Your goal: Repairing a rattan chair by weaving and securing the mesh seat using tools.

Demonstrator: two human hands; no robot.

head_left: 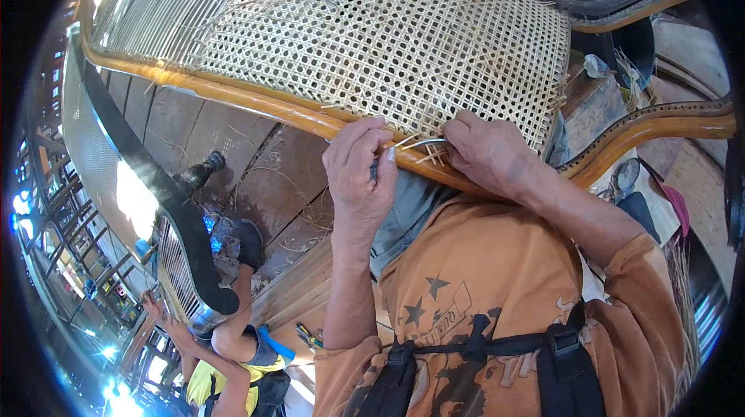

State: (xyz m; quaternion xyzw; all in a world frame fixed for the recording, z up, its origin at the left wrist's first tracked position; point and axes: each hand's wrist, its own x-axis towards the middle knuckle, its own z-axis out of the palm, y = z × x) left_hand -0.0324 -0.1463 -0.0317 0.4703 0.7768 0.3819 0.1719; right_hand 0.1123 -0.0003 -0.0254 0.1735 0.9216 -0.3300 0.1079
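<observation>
Woven cane webbing (pixel 403 36) fills a curved, varnished wooden chair frame (pixel 256 104) across the upper middle. At its near rail my left hand (pixel 361 165) has its fingers curled over the wood, the thumb close to the fingertips. My right hand (pixel 493 154) is closed on a thin, slightly curved metal tool (pixel 429 141), whose handle is hidden in the fingers. The tool's tip points left along the rail. Between the two hands, short loose cane ends (pixel 431 158) stick out over the wood. To the left, the webbing passes into bare parallel strands (pixel 167 17).
A curved wooden arm (pixel 660 128) with a row of holes juts out at right. A dark-framed cane piece (pixel 186 203) stands at left, beside another person in yellow (pixel 256 386). Cane scraps litter the plank floor (pixel 268 172). Pliers (pixel 309 335) lie below.
</observation>
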